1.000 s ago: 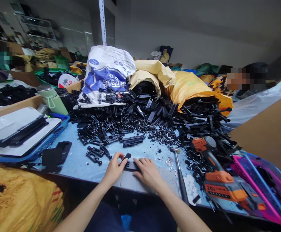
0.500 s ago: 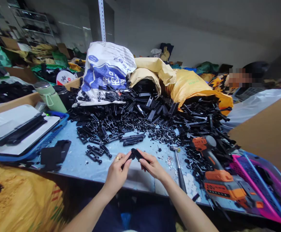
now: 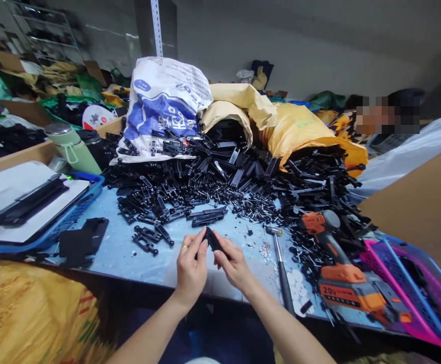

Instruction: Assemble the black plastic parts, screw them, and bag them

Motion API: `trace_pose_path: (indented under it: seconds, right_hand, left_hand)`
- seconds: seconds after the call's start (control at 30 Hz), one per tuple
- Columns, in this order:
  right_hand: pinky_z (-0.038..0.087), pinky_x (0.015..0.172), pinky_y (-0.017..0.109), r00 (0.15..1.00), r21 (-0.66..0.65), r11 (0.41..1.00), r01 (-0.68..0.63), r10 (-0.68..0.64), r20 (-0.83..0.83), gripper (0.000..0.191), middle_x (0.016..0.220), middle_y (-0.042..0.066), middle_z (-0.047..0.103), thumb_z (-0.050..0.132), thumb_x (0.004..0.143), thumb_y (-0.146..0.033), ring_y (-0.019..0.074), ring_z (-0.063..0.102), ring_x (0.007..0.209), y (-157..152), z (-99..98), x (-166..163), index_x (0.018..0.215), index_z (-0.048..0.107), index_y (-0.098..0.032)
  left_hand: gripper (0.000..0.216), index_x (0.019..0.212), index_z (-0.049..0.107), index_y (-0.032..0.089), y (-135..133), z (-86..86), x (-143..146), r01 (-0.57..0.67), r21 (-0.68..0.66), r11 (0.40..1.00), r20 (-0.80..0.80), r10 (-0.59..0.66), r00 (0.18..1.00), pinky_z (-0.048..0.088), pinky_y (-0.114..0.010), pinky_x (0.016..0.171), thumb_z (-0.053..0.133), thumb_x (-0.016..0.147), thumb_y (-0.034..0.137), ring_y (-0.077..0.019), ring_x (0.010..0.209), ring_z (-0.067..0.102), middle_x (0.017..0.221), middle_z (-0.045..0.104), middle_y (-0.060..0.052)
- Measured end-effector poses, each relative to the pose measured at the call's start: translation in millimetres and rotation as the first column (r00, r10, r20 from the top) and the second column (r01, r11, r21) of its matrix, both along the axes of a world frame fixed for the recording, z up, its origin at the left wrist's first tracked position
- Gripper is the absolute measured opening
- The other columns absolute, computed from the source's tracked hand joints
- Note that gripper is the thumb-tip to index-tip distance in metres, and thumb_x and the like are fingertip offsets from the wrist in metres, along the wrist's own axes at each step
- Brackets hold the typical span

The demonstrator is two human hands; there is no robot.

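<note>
Between my hands, above the front of the blue-covered table (image 3: pixel 129 263), is a black plastic part (image 3: pixel 213 239). My left hand (image 3: pixel 192 260) pinches its left end with thumb and forefinger; a ring shows on one finger. The fingers of my right hand (image 3: pixel 232 260) close on the part's right side. My fingers hide much of its shape. Just beyond lie a few long black parts (image 3: pixel 208 216), and to the left are several smaller black link pieces (image 3: pixel 150 236). A hammer (image 3: pixel 281 270) rests on the table right of my right hand.
A cordless drill (image 3: pixel 342 275) lies at right beside white discs (image 3: pixel 298 288) and a pink basket (image 3: pixel 395 298). Heaped black parts (image 3: pixel 175 187) spill from a white sack (image 3: pixel 167 101) and a yellow sack (image 3: pixel 300 129). A blue tray (image 3: pixel 87 202) and green flask (image 3: pixel 74 149) stand left. A person is behind, right.
My hands have drawn slightly closer together around the black part, which has turned and now stands more tilted. The view has shifted a little.
</note>
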State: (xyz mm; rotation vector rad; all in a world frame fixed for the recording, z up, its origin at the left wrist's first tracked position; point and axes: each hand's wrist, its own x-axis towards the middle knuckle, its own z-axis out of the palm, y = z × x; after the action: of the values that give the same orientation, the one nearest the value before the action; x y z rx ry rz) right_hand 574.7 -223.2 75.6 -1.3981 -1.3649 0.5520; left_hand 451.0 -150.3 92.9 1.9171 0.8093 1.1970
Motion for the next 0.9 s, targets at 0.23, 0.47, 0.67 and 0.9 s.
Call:
trace_pose_path:
  seconds: [0.23,0.47,0.67,0.9]
  right_hand:
    - [0.048,0.059,0.028,0.999,0.016,0.999,0.029,-0.029,0.016,0.045,0.087,0.004,0.052,0.042,0.088,-0.036,0.0121,0.05,0.064,-5.7,-9.1,-6.7,0.132,0.036,-0.03]
    - [0.048,0.073,0.03,0.907,-0.287,0.953,0.093,0.037,0.419,0.04,0.095,0.0,0.061,0.042,0.088,-0.036,0.0151,0.058,0.076,16.0,-2.1,42.0,0.127,0.042,-0.03]
    - [0.036,0.088,0.04,0.562,-0.21,0.703,0.68,-0.315,0.765,0.036,0.115,0.016,0.05,0.034,0.092,-0.026,0.0241,0.043,0.11,55.2,27.4,188.5,0.121,0.045,-0.009]
    - [0.042,0.084,0.043,0.366,-0.247,0.373,0.894,-0.293,0.883,0.022,0.106,0.007,0.055,0.051,0.085,-0.025,0.0205,0.052,0.099,75.0,24.3,283.4,0.102,0.055,-0.012]
  left_hand:
    - [0.033,0.116,0.053,0.02,23.4,3.5,-11.4,0.299,0.072,0.952,-0.071,-0.294,0.953,0.046,-0.028,0.075,0.04,0.086,0.022,-0.0139,0.083,0.053,0.092,0.055,-0.006]
    - [0.036,0.117,0.05,0.018,13.2,-30.9,-8.7,0.04,-0.036,0.999,-0.371,-0.05,0.927,0.044,-0.036,0.083,0.034,0.087,0.027,-0.0201,0.098,0.053,0.105,0.055,-0.01]
    - [0.052,0.118,0.049,0.028,18.0,-36.9,0.3,0.571,0.18,0.801,-0.769,-0.248,0.589,0.024,-0.051,0.099,0.035,0.076,0.002,-0.0214,0.106,0.047,0.109,0.056,-0.005]
    - [0.042,0.115,0.051,0.019,21.3,-38.3,4.9,0.501,0.183,0.846,-0.854,-0.115,0.507,0.04,-0.037,0.076,0.038,0.079,0.004,-0.0205,0.085,0.053,0.091,0.059,-0.007]
